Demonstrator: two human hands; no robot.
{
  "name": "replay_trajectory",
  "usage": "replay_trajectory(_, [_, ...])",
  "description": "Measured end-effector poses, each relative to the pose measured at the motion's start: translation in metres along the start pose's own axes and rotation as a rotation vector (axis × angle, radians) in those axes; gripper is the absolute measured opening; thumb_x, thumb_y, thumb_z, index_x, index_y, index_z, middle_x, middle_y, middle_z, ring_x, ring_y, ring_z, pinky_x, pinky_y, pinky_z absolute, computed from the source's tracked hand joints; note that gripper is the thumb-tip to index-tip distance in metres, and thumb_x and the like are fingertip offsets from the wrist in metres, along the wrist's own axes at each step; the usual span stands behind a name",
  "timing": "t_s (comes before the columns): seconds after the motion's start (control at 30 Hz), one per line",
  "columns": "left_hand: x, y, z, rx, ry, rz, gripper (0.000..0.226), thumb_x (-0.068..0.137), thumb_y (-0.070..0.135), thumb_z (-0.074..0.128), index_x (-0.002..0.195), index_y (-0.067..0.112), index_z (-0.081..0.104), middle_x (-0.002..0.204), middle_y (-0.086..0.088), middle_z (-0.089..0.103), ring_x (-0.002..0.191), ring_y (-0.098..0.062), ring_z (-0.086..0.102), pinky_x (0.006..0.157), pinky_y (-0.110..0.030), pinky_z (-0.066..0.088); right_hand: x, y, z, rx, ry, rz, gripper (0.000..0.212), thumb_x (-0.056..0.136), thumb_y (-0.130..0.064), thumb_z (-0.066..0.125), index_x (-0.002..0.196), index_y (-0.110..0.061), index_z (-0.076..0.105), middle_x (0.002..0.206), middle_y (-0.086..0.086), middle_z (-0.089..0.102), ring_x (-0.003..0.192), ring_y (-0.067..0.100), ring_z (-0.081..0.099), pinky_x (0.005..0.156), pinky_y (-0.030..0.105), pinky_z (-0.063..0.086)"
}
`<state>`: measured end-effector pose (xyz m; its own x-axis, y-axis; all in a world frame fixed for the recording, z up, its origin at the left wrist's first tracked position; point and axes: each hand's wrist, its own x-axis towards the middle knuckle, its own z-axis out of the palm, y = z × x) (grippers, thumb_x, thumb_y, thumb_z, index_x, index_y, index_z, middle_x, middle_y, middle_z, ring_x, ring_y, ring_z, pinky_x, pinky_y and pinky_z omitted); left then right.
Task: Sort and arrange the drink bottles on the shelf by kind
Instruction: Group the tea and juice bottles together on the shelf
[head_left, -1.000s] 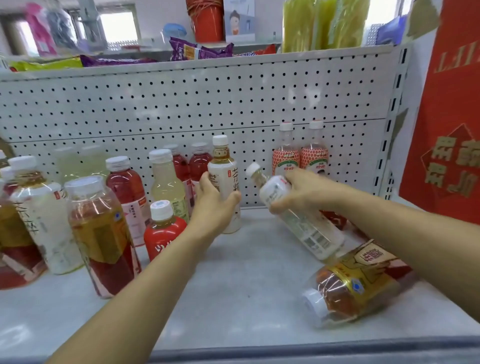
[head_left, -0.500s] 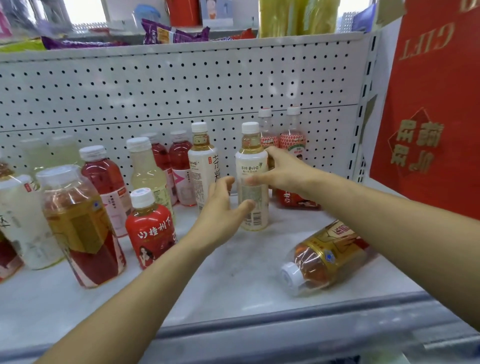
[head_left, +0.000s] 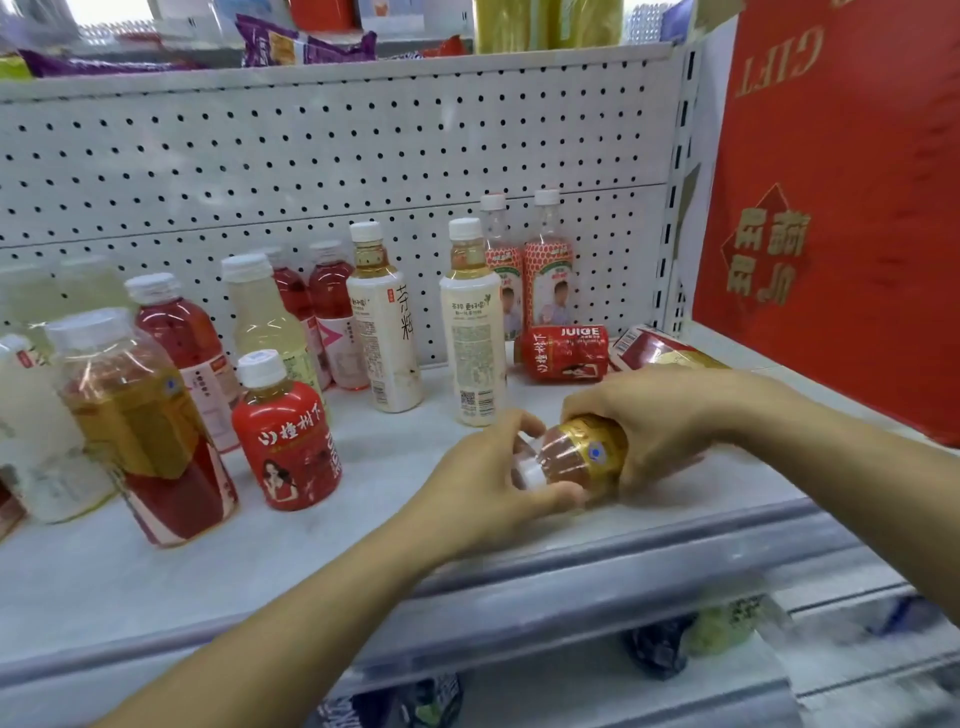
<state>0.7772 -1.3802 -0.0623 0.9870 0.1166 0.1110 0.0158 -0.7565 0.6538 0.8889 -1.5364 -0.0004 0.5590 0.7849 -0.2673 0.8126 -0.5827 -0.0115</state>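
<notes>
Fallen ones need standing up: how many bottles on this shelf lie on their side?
3: red juice bottle at the back; red-and-gold bottle right of it; gold-labelled bottle in front, gripped by left hand and right hand. More may be hidden.

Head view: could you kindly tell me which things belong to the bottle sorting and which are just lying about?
Job: gold-label bottle, held by left hand and right hand; white bottles; red bottle lying down.
Lying about: red gift box; purple snack packets above.

Shop: pegboard shelf (head_left: 311, 561) of bottled drinks (head_left: 384, 322)
</notes>
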Motion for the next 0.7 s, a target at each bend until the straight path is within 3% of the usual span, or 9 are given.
replay_trajectory(0.1, [-0.001,-0.008,-0.016,-0.121,0.042,-0.024,0.055,0.074,0.042,0.083,0.118,0.034,0.051,0.105,0.012,0.059,0.079,-0.003,0.060,0.062,-0.012,0.045,0.003,-0.001,0.004,0.098,0.154,-0.057,0.053,0.064,-0.043,0.084,0.107,-0.041,0.053,0.099,-0.016,0.059,0.087,0.006,0.056,0.081,0.034,0.052])
replay_trajectory(0.23, [-0.007,-0.002,-0.049,-0.477,0.310,0.033,0.056,0.064,0.040,0.082,0.116,0.036,0.062,0.112,0.001,0.065,0.100,-0.017,0.063,0.081,-0.027,0.054,0.012,-0.015,0.007,0.467,0.439,-0.136,0.053,0.063,-0.048,0.085,0.104,-0.042,0.053,0.098,-0.016,0.061,0.088,0.004,0.059,0.079,0.032,0.053])
replay_trajectory(0.3, [-0.001,0.009,-0.057,-0.644,0.448,0.090,0.053,0.068,0.036,0.083,0.117,0.036,0.062,0.115,-0.001,0.068,0.105,-0.019,0.066,0.087,-0.033,0.057,0.017,-0.032,0.009,0.671,0.593,-0.164,0.053,0.064,-0.046,0.086,0.106,-0.043,0.054,0.098,-0.016,0.064,0.089,0.002,0.061,0.080,0.029,0.053])
replay_trajectory(0.37, [0.007,0.020,-0.056,-0.640,0.495,0.128,0.048,0.075,0.027,0.084,0.118,0.032,0.061,0.110,0.000,0.072,0.100,-0.014,0.070,0.084,-0.031,0.059,0.028,-0.049,0.014,0.874,0.674,-0.205,0.053,0.065,-0.040,0.088,0.109,-0.037,0.059,0.098,-0.014,0.070,0.091,0.000,0.066,0.083,0.027,0.055])
replay_trajectory(0.43, [0.013,0.028,-0.056,-0.427,0.493,0.146,0.053,0.075,0.027,0.085,0.120,0.026,0.057,0.101,0.008,0.071,0.090,-0.003,0.070,0.079,-0.023,0.058,0.037,-0.061,0.020,0.997,0.681,-0.242,0.052,0.065,-0.038,0.087,0.111,-0.033,0.063,0.100,-0.013,0.073,0.094,0.000,0.067,0.086,0.029,0.056])
replay_trajectory(0.5, [0.019,0.026,-0.062,-0.276,0.473,0.150,0.056,0.077,0.030,0.083,0.122,0.024,0.052,0.100,0.010,0.069,0.090,0.000,0.068,0.080,-0.021,0.056,0.039,-0.061,0.018,0.985,0.629,-0.233,0.054,0.068,-0.035,0.086,0.115,-0.034,0.060,0.102,-0.015,0.071,0.095,-0.001,0.065,0.085,0.026,0.053])
replay_trajectory(0.6, [0.029,0.014,-0.073,-0.309,0.449,0.118,0.050,0.081,0.033,0.080,0.119,0.025,0.050,0.103,0.007,0.070,0.094,-0.006,0.069,0.086,-0.032,0.058,0.034,-0.041,0.010,0.781,0.484,-0.141,0.078,0.073,-0.036,0.085,0.140,-0.031,0.044,0.134,-0.013,0.055,0.120,0.006,0.053,0.101,0.029,0.044])
replay_trajectory(0.7, [0.039,0.004,-0.077,-0.328,0.508,0.098,0.045,0.083,0.033,0.078,0.116,0.026,0.048,0.104,0.010,0.068,0.096,-0.005,0.067,0.088,-0.038,0.058,0.032,-0.008,0.009,0.511,0.482,0.052,0.076,0.078,-0.038,0.080,0.142,-0.024,0.041,0.143,-0.002,0.045,0.128,0.014,0.042,0.105,0.032,0.036])
